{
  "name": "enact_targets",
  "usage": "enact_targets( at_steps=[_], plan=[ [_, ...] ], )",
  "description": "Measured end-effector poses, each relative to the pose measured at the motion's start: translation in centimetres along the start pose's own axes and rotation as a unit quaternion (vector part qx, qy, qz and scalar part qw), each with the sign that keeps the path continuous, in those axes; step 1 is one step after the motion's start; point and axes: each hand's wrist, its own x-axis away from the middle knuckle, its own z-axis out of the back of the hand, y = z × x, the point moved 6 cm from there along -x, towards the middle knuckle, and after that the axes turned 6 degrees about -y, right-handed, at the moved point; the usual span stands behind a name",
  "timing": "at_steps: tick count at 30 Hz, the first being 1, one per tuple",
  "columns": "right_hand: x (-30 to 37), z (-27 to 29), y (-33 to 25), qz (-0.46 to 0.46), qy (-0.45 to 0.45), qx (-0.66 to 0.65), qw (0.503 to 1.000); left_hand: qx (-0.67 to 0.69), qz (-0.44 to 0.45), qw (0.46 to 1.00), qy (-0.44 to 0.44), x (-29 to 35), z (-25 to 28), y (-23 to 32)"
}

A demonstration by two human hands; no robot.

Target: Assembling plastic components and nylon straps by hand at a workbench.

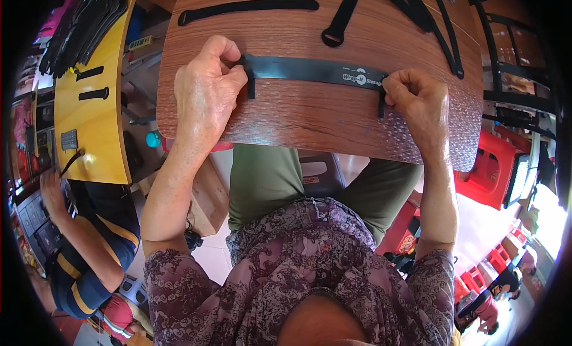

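A flat, glossy black strip [298, 69] with white print near its right end is stretched between my two hands, just over the brown table [286, 122]. My left hand [205, 90] pinches its left end between thumb and fingers, and my right hand [422, 92] pinches the right end. Below each end a short, narrow black piece points toward me; I cannot tell how it joins the strip. Beyond the strip lies a black strap [250, 10] with an eyelet at its left end. Another looped strap [342, 21] and several more straps [412, 12] lie farther right.
To the left, a yellow table [113, 131] carries a heap of black straps [89, 27], two short straps [93, 95] and a small grey block [69, 140]. A co-worker's hand [52, 194] is at its near edge. A red stool [485, 173] stands right of my table.
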Motion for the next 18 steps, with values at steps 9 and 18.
enact_targets(
  at_steps=[9, 18],
  plan=[
    [-0.31, 0.03, 0.49, 0.039, 0.035, 0.056, 0.997, -0.057, -0.047, 0.997, -0.002, 0.45, -0.16, 0.14],
    [-0.4, 0.14, 0.45, 0.058, 0.051, 0.073, 0.994, -0.018, -0.016, 0.999, -0.038, 0.33, -0.51, 0.31]
  ],
)
